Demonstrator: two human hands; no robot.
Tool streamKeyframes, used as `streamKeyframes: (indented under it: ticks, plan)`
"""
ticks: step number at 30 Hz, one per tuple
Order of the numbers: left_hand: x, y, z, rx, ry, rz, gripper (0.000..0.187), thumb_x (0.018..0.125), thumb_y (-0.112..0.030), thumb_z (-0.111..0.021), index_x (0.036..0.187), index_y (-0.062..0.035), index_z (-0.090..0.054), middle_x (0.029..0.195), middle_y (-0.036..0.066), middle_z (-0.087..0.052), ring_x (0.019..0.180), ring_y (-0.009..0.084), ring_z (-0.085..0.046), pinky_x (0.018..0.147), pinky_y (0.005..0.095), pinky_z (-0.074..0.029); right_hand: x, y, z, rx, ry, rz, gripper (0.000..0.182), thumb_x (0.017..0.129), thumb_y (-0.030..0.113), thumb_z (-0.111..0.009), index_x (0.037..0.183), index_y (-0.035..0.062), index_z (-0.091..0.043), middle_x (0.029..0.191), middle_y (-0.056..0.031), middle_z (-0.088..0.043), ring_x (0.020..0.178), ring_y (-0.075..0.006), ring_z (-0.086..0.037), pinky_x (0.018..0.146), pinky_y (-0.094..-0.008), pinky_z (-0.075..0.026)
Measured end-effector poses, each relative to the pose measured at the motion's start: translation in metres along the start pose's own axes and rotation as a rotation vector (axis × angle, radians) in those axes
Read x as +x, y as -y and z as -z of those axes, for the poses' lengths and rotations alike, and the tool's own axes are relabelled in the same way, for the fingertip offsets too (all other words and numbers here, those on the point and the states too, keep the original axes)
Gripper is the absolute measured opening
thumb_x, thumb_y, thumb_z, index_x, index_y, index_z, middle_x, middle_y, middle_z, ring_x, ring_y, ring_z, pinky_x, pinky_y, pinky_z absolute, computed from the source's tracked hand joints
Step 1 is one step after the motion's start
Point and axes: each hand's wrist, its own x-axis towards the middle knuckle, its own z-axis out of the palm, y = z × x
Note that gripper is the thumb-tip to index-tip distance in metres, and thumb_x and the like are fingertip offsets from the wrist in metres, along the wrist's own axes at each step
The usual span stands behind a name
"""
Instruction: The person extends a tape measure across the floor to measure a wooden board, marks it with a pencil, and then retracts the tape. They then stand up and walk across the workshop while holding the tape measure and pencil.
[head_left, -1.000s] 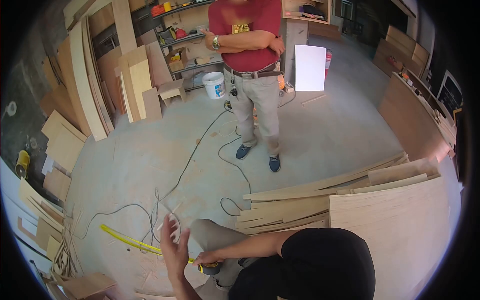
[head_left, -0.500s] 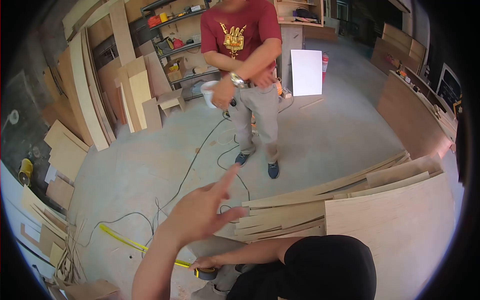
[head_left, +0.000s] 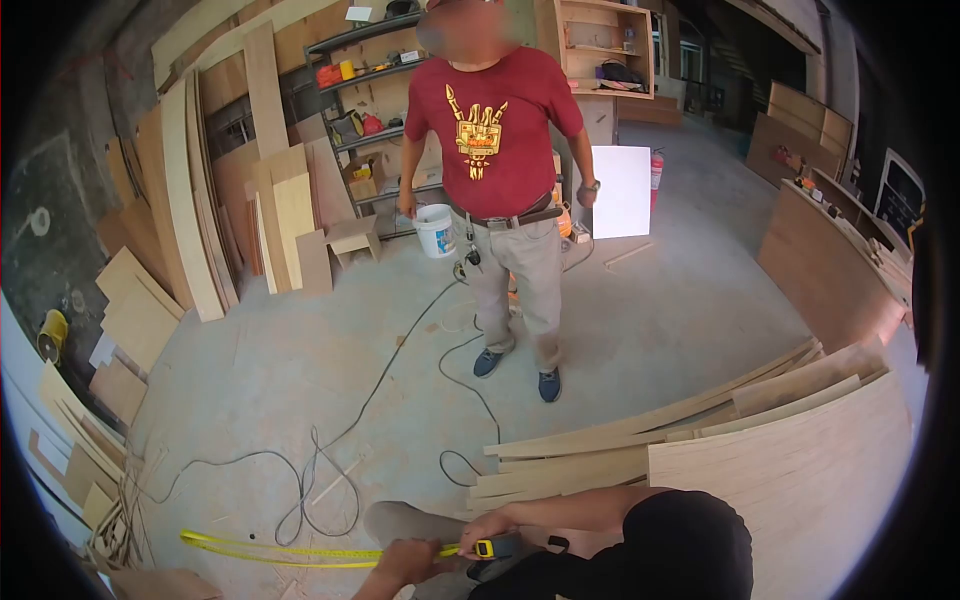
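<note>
My right hand [head_left: 485, 535] is closed around the yellow and black case of a tape measure [head_left: 486, 548], held low near my knee. A long yellow tape blade [head_left: 290, 550] runs out from it to the left, bending back in a loop at its far end above the floor. My left hand [head_left: 410, 560] is closed on the blade just left of the case; its fingertips are partly hidden. Close to my right arm lies a stack of thin wooden boards [head_left: 570, 470], with a large plywood sheet [head_left: 780, 470] beside it.
A person in a maroon shirt [head_left: 490, 130] stands ahead, arms lowered. Dark cables [head_left: 385, 370] snake across the concrete floor. Tall boards [head_left: 190, 200] lean at the left, near a white bucket [head_left: 435, 232] and a metal shelf [head_left: 365, 70]. A wooden counter [head_left: 830, 240] stands right.
My left hand, earlier raised and pointing forward, has come down onto the tape blade. My right hand and the case shifted right. The other person's crossed arms have dropped to their sides.
</note>
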Motion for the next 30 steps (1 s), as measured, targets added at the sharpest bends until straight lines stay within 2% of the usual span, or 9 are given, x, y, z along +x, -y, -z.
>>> streamKeyframes:
  ticks: [5, 8, 14, 17, 18, 21, 25, 28, 30]
  plan:
    - [0.03, -0.013, -0.019, -0.069, 0.058, -0.055, 0.046, 0.084, -0.053, -0.055, 0.109, -0.0156, -0.062, 0.093, 0.017, -0.067, 0.088, 0.0357, -0.064, 0.074, 0.0458, -0.051, -0.009, 0.002, -0.011, -0.014, -0.095, -0.083, 0.043, 0.091, 0.041, -0.051, 0.069, 0.006, -0.062, 0.063, -0.0018, -0.055, 0.059, -0.0111, -0.053, 0.056, -0.0269, -0.042]
    - [0.017, -0.015, -0.007, -0.088, 0.056, -0.033, 0.045, 0.084, -0.052, -0.055, 0.107, -0.0138, -0.062, 0.092, 0.017, -0.067, 0.088, 0.0352, -0.064, 0.075, 0.0455, -0.051, -0.006, 0.003, -0.014, -0.028, -0.049, 0.058, 0.043, 0.092, 0.041, -0.05, 0.07, 0.0051, -0.061, 0.062, -0.0015, -0.054, 0.059, -0.0119, -0.052, 0.056, -0.0265, -0.041]
    - [0.005, 0.005, -0.004, -0.029, 0.05, -0.021, 0.042, 0.087, -0.048, -0.053, 0.098, -0.0093, -0.063, 0.082, 0.013, -0.066, 0.078, 0.0327, -0.064, 0.069, 0.0467, -0.051, 0.0, 0.011, -0.019, 0.002, -0.01, 0.022, 0.045, 0.095, 0.038, -0.046, 0.069, 0.0032, -0.058, 0.061, -0.0051, -0.053, 0.057, -0.0134, -0.053, 0.06, -0.0266, -0.044]
    - [0.024, 0.019, -0.051, 0.016, -0.26, -0.114, 0.029, 0.084, -0.029, -0.06, 0.097, -0.0032, -0.063, 0.08, 0.02, -0.066, 0.073, 0.0337, -0.065, 0.063, 0.0421, -0.052, -0.002, 0.014, -0.022, 0.013, -0.006, 0.156, 0.046, 0.095, 0.038, -0.045, 0.069, 0.0026, -0.058, 0.058, -0.0054, -0.053, 0.054, -0.0136, -0.052, 0.063, -0.0269, -0.046]
    - [0.014, 0.003, -0.03, 0.015, -0.201, -0.112, 0.032, 0.085, -0.034, -0.056, 0.101, -0.0071, -0.062, 0.085, 0.022, -0.065, 0.079, 0.0394, -0.063, 0.066, 0.0489, -0.051, 0.005, -0.001, -0.013, 0.072, -0.002, 0.1, 0.046, 0.095, 0.037, -0.046, 0.068, 0.0029, -0.059, 0.056, -0.0052, -0.054, 0.053, -0.0128, -0.053, 0.059, -0.0263, -0.048]
    - [0.01, -0.002, -0.038, 0.026, -0.26, -0.087, 0.03, 0.086, -0.029, -0.054, 0.107, -0.0079, -0.059, 0.083, 0.019, -0.066, 0.076, 0.0381, -0.064, 0.066, 0.048, -0.051, 0.009, -0.018, 0.001, 0.282, 0.026, -0.12, 0.043, 0.094, 0.039, -0.047, 0.073, 0.0033, -0.06, 0.057, -0.005, -0.055, 0.051, -0.0119, -0.054, 0.051, -0.025, -0.047]
    - [-0.015, 0.0, -0.049, 0.057, -0.266, -0.098, 0.03, 0.087, -0.028, -0.052, 0.11, -0.009, -0.056, 0.084, 0.018, -0.066, 0.073, 0.038, -0.064, 0.064, 0.0482, -0.051, 0.029, -0.022, -0.006, 0.242, -0.02, -0.115, 0.045, 0.092, 0.046, -0.048, 0.083, 0.0035, -0.059, 0.059, -0.0049, -0.056, 0.047, -0.0124, -0.054, 0.047, -0.0244, -0.045]
    - [-0.021, 0.016, -0.054, 0.049, -0.273, -0.112, 0.03, 0.088, -0.03, -0.052, 0.109, -0.0096, -0.056, 0.085, 0.017, -0.066, 0.071, 0.0375, -0.064, 0.061, 0.0481, -0.051, 0.038, -0.018, -0.015, 0.167, -0.078, -0.031, 0.048, 0.089, 0.051, -0.052, 0.077, 0.0059, -0.06, 0.057, -0.004, -0.057, 0.044, -0.0121, -0.054, 0.035, -0.0305, -0.042]
    - [-0.035, 0.032, -0.059, 0.035, -0.246, -0.096, 0.029, 0.088, -0.031, -0.051, 0.109, -0.0106, -0.057, 0.085, 0.016, -0.066, 0.07, 0.037, -0.064, 0.06, 0.0479, -0.051, 0.041, -0.007, -0.019, 0.167, -0.027, -0.079, 0.05, 0.089, 0.053, -0.05, 0.079, 0.0049, -0.06, 0.057, -0.0051, -0.057, 0.045, -0.0123, -0.054, 0.038, -0.0293, -0.043]
